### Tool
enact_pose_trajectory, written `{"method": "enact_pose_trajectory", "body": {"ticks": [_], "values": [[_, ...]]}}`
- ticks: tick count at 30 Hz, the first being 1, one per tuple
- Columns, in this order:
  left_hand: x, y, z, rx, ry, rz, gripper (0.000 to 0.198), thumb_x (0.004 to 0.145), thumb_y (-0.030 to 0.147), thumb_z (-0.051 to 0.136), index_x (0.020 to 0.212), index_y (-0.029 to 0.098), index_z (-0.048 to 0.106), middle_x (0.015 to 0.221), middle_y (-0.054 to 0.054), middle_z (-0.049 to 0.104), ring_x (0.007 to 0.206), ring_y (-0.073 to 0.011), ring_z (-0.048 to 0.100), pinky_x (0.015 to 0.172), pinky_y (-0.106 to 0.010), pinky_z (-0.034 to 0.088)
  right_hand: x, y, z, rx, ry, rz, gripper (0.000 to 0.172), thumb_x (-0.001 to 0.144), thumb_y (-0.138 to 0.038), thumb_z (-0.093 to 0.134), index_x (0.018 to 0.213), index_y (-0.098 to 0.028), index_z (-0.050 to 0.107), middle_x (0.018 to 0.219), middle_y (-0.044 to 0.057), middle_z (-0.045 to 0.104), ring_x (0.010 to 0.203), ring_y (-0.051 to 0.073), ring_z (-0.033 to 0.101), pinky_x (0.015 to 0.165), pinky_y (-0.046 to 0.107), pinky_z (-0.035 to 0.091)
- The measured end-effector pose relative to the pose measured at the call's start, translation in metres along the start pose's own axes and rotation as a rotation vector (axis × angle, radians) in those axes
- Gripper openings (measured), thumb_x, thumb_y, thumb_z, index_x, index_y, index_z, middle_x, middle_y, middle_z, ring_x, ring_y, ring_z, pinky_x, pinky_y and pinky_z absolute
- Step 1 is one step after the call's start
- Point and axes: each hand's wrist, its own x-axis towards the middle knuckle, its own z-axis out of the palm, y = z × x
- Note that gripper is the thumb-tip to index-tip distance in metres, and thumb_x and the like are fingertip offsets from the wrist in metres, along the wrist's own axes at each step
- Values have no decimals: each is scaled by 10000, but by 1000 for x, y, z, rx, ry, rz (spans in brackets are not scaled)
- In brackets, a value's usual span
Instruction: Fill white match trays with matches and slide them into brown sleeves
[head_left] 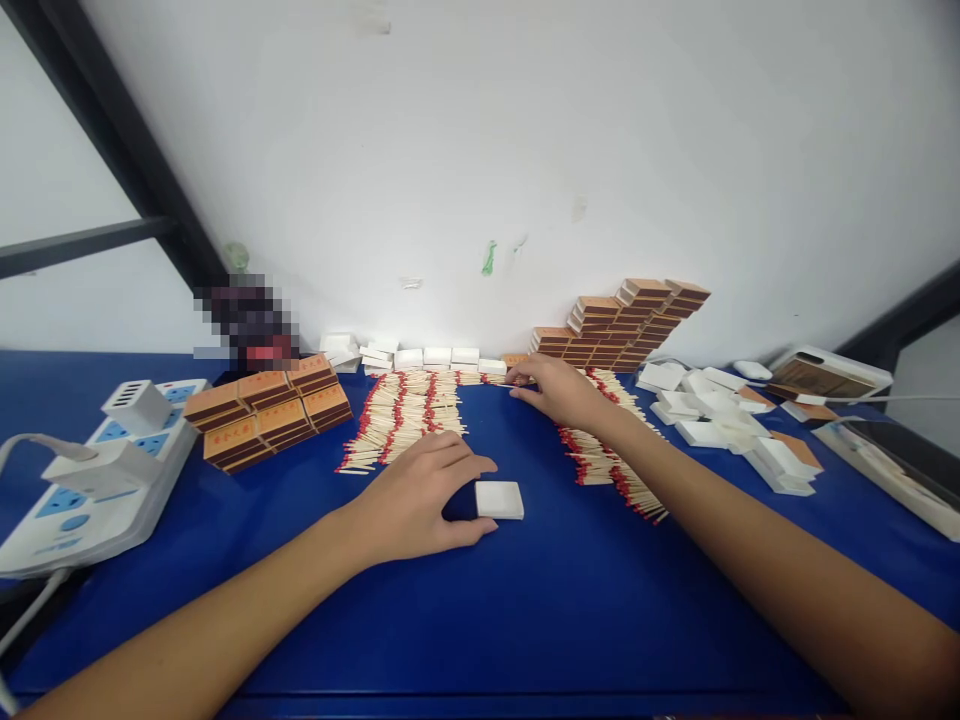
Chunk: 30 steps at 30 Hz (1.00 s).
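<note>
The left hand (416, 500) is spread, thumb and forefinger on either side of a small white tray (499, 500). Farther forward, beside matches (401, 415), the right hand (559, 388) has its fingertips close together; I cannot tell whether they grip anything.

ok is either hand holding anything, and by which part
Right hand seems to pinch a match, end unclear; left hand brackets the white tray, grip unclear.

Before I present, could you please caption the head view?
Left hand beside a white box, right hand near piled matches.
</note>
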Motion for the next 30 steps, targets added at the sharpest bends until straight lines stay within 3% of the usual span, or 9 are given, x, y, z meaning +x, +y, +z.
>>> {"method": "enact_pose_trajectory", "body": {"ticks": [4, 9, 18, 24, 30], "values": [[-1, -3, -2, 26, 19, -4, 427, 893, 437, 801, 1223, 179, 713, 1065, -82, 733, 1055, -282, 655, 951, -446, 547, 14, 7, 6, 6, -20, 4, 79, 976, -195, 653, 948, -198, 727, 1002, 92, 688, 912, 227, 655, 810, 320, 470], [-2, -4, -2, 17, 23, 0, 331, 899, 415, 791, 1132, 185, 739, 1049, -75, 726, 1033, -261, 646, 929, -428, 541, 11, 6, 7, 3, -44, -3, 108, 992, -240, 645, 904, -191, 682, 992, 92, 670, 886, 224, 630, 797, 324, 456], [-2, -6, -1, 26, 5, 12, 278, 907, 434, 788, 1035, 192, 740, 1033, -76, 710, 1018, -256, 626, 911, -424, 530, -21, -14, -7, 8, -164, -27, 175, 993, -318, 658, 857, -208, 663, 953, 74, 684, 843, 213, 613, 725, 323, 430], [0, -6, -2, 17, -5, -1, 289, 902, 442, 795, 1039, 195, 733, 1047, -76, 718, 1027, -260, 638, 910, -429, 537, -43, -16, -14, 22, -142, -15, 154, 954, -369, 704, 897, -228, 676, 945, 67, 678, 879, 235, 614, 713, 338, 435], [1, -5, -5, 21, -11, -7, 263, 902, 419, 794, 1030, 197, 730, 1028, -74, 714, 1022, -264, 645, 933, -438, 529, -45, -17, -12, 13, -146, 0, 181, 964, -341, 670, 823, -229, 657, 912, 63, 675, 852, 231, 620, 700, 343, 430]]}}
